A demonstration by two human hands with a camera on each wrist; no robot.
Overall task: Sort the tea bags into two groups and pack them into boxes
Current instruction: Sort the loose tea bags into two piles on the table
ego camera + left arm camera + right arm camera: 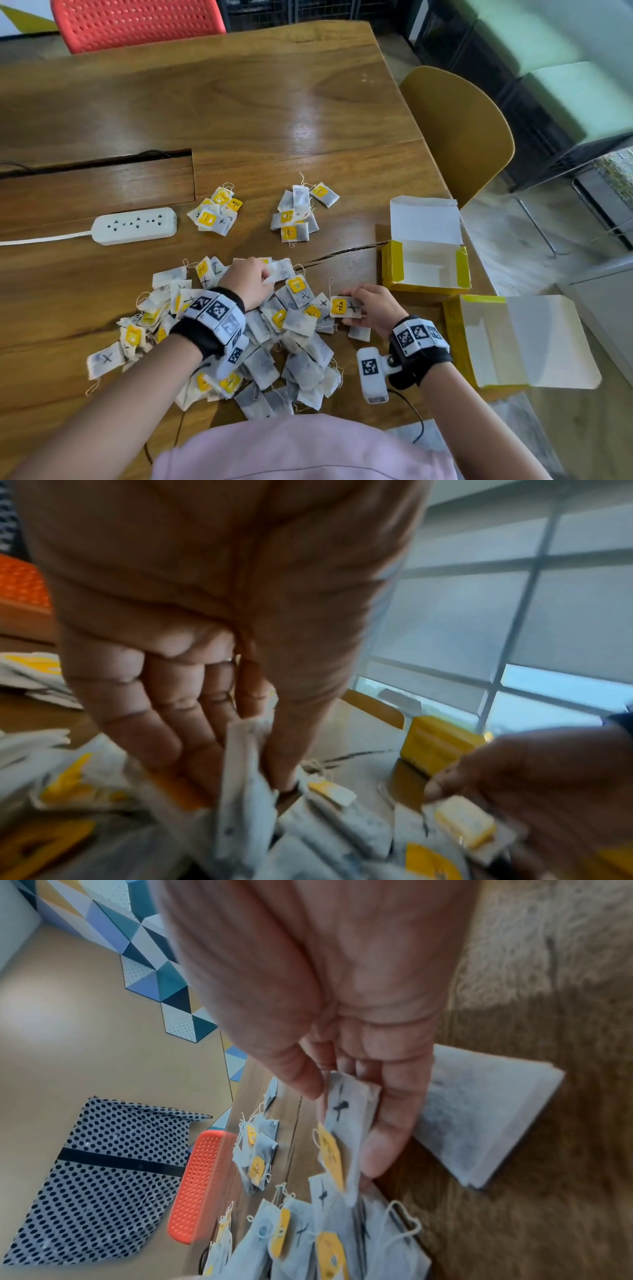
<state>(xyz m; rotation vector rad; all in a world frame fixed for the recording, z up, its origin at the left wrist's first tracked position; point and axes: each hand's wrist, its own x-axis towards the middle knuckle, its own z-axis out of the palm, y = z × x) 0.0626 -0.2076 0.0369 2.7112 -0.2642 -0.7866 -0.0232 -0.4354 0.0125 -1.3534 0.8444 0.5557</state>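
Note:
A big loose heap of tea bags (260, 342) with yellow tags lies on the wooden table (239, 102) in front of me. My left hand (251, 281) pinches a white tea bag (279, 270) at the heap's far edge; the left wrist view shows that bag (246, 777) between thumb and fingers. My right hand (371, 305) holds a tea bag marked with an X and a yellow TEA tag (346, 306), also the X-marked bag (346, 1123) in the right wrist view. Two small sorted piles (215, 214) (301, 214) lie farther away. Two open yellow boxes (426, 267) (513, 342) stand at the right.
A white power strip (135, 225) with its cord lies at the left, near a cable slot (96, 164) in the table. A yellow chair (462, 133) stands at the table's right edge and a red chair (137, 24) beyond the far side.

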